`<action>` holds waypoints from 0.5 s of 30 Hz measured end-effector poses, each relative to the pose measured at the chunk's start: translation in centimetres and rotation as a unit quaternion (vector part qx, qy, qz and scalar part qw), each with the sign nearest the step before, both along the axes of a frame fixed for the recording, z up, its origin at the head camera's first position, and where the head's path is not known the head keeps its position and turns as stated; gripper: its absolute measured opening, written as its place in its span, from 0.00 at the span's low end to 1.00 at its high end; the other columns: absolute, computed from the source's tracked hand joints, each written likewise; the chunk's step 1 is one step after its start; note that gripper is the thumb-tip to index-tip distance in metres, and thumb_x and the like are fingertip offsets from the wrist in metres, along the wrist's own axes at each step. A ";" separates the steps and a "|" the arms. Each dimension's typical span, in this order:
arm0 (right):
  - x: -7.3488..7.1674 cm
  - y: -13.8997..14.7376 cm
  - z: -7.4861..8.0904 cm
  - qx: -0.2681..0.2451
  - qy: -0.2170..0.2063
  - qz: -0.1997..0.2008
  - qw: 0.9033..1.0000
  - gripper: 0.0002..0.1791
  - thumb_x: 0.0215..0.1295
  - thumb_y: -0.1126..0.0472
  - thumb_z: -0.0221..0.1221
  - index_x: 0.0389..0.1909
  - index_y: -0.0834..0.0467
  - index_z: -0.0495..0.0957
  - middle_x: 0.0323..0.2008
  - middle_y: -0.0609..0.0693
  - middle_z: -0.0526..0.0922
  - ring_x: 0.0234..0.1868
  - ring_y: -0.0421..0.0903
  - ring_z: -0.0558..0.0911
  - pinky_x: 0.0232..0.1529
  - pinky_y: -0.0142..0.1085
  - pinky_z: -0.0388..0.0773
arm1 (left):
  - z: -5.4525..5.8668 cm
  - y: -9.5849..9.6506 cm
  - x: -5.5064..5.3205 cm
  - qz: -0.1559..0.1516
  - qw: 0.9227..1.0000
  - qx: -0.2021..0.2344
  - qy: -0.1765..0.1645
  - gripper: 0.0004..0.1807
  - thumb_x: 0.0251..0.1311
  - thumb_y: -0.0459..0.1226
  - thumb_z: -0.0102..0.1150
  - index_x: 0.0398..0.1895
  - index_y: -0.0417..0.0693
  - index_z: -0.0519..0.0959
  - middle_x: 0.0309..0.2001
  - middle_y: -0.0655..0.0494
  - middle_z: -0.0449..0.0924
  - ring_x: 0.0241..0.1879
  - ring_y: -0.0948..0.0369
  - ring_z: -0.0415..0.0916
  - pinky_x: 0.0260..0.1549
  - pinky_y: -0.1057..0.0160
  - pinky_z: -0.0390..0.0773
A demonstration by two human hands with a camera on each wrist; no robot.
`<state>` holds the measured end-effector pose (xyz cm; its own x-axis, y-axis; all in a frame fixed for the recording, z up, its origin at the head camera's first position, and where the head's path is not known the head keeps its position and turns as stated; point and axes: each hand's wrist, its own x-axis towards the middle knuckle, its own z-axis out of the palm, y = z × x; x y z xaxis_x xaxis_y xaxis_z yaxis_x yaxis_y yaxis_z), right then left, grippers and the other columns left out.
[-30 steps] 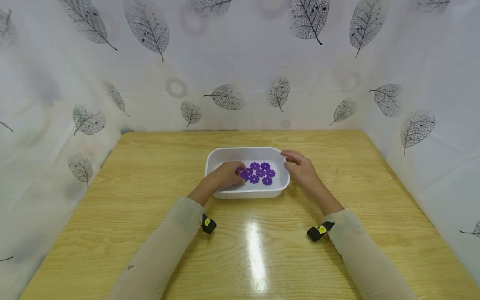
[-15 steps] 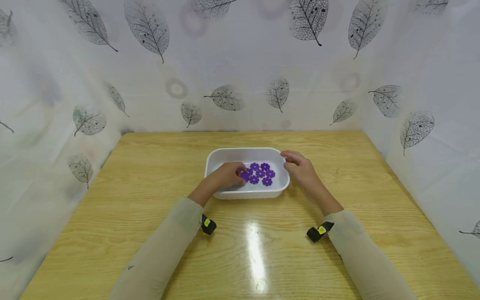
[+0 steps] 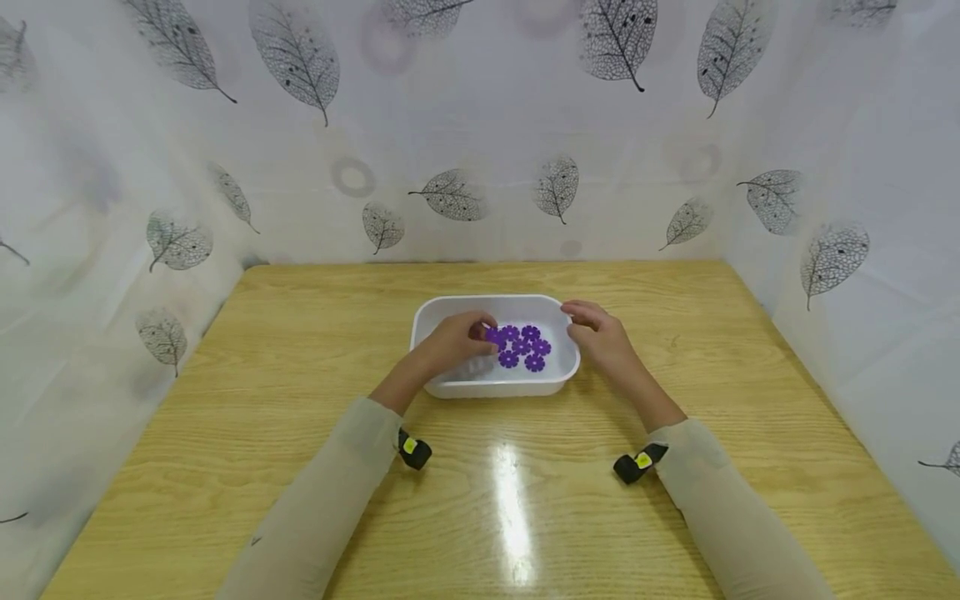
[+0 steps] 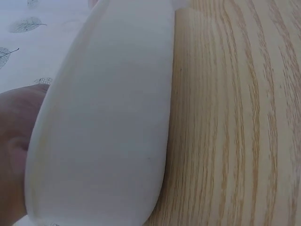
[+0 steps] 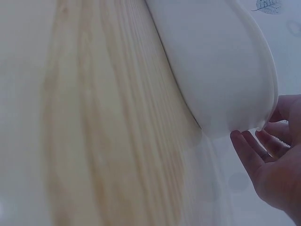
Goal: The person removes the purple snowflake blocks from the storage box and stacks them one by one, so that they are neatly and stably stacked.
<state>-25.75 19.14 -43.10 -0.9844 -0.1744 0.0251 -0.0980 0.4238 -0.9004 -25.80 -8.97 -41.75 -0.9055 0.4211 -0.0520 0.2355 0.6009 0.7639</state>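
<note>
A white plastic tray (image 3: 495, 388) stands on the wooden table. Several purple snowflake discs (image 3: 521, 346) lie flat inside it, toward its right half. My left hand (image 3: 452, 340) reaches over the near left rim, with thumb and fingers pinching a purple snowflake disc (image 3: 495, 336) beside the others. In the left wrist view the tray's outer wall (image 4: 108, 113) hides the fingers and the disc. At the tray's right end my right hand (image 3: 607, 342) holds the rim; the right wrist view shows its fingertips (image 5: 236, 135) against the outer wall.
Bare wood of the table (image 3: 315, 333) surrounds the tray, with a bright reflection in front. A white curtain (image 3: 480, 125) printed with grey leaves hangs along the back and both sides. Each wrist wears a black camera (image 3: 415, 451).
My left hand has shifted slightly up and away from me inside the tray, and the purple disc at its fingertips has moved with it. The right hand and tray have stayed still.
</note>
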 end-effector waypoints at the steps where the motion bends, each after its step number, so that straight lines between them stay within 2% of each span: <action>1: 0.0 0.0 0.0 0.000 0.001 -0.001 1.000 0.23 0.73 0.61 0.53 0.67 0.58 0.74 0.74 0.54 0.66 0.71 0.59 0.68 0.72 0.51 0.66 | 0.1 0.0 0.0 0.000 1.000 0.006 0.005 0.23 0.62 0.37 0.68 0.60 0.42 0.76 0.42 0.50 0.80 0.42 0.58 0.76 0.46 0.62 0.78; 7: 0.1 0.0 -0.1 0.000 0.003 -0.004 1.000 0.23 0.73 0.61 0.53 0.67 0.59 0.74 0.74 0.54 0.66 0.71 0.59 0.69 0.72 0.51 0.66 | 1.0 -0.7 0.4 0.012 0.999 0.039 0.018 0.22 0.63 0.39 0.67 0.59 0.43 0.77 0.44 0.50 0.81 0.44 0.57 0.77 0.45 0.62 0.79; 15: 0.1 0.0 -0.1 0.007 0.002 0.002 1.000 0.23 0.74 0.60 0.52 0.67 0.58 0.74 0.75 0.53 0.65 0.72 0.58 0.68 0.72 0.51 0.66 | 2.1 -2.5 1.9 0.028 0.995 0.094 0.020 0.20 0.65 0.42 0.66 0.58 0.47 0.78 0.42 0.51 0.81 0.42 0.56 0.77 0.42 0.60 0.80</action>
